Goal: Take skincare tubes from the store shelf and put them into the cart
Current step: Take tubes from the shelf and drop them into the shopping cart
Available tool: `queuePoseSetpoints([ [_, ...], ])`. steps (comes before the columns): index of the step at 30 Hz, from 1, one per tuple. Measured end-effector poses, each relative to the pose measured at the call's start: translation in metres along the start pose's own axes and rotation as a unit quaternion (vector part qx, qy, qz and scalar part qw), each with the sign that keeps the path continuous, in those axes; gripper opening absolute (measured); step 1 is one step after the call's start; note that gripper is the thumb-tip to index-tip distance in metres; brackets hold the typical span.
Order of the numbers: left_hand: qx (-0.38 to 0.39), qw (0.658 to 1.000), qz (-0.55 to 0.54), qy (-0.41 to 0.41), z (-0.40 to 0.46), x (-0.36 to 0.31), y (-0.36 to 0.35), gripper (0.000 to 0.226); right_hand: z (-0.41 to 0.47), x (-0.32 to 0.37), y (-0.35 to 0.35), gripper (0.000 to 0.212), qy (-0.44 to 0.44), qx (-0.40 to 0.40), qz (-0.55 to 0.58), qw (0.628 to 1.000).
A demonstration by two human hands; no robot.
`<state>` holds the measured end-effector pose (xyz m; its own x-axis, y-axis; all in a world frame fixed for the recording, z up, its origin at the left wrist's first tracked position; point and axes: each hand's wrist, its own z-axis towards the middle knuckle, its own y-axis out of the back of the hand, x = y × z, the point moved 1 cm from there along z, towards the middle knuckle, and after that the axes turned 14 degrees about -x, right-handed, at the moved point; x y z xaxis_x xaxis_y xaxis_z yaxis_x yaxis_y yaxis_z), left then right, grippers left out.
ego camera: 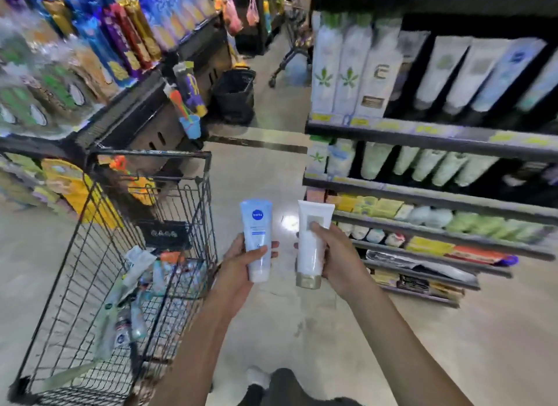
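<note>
Gripping one tube each, both hands raised side by side over open floor (302, 330) in the aisle. Left hand (238, 265) curling round the lower half of a pale blue tube (256, 239), cap end down, thumb across its front. Right hand (335, 254) clasping a white tube (312, 242) with a gold cap, also cap down, thumb pressing its label. Two tubes held apart, a narrow gap showing between them, neither touching the other.

Standing just left of the left hand: a black wire cart (120, 254), its near right edge close to the forearm, several tubes and bottles lying loosely in its basket, too blurred for counting. Rising just right of the right hand: the store shelf (422, 133), several tiers showing, white and pale green tubes standing in rows. Leaving a clear strip of floor between cart and shelf, running ahead to a black basket (234, 94).
</note>
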<state>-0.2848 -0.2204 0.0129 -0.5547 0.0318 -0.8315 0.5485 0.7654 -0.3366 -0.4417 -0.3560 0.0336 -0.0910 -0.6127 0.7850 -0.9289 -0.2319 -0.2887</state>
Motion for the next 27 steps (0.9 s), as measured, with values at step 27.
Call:
queuePoseSetpoints([
  [27, 0.156, 0.981, 0.111, -0.018, -0.027, 0.093, -0.356, 0.046, -0.016, 0.143, 0.321, 0.038, 0.115, -0.175, 0.062, 0.976],
])
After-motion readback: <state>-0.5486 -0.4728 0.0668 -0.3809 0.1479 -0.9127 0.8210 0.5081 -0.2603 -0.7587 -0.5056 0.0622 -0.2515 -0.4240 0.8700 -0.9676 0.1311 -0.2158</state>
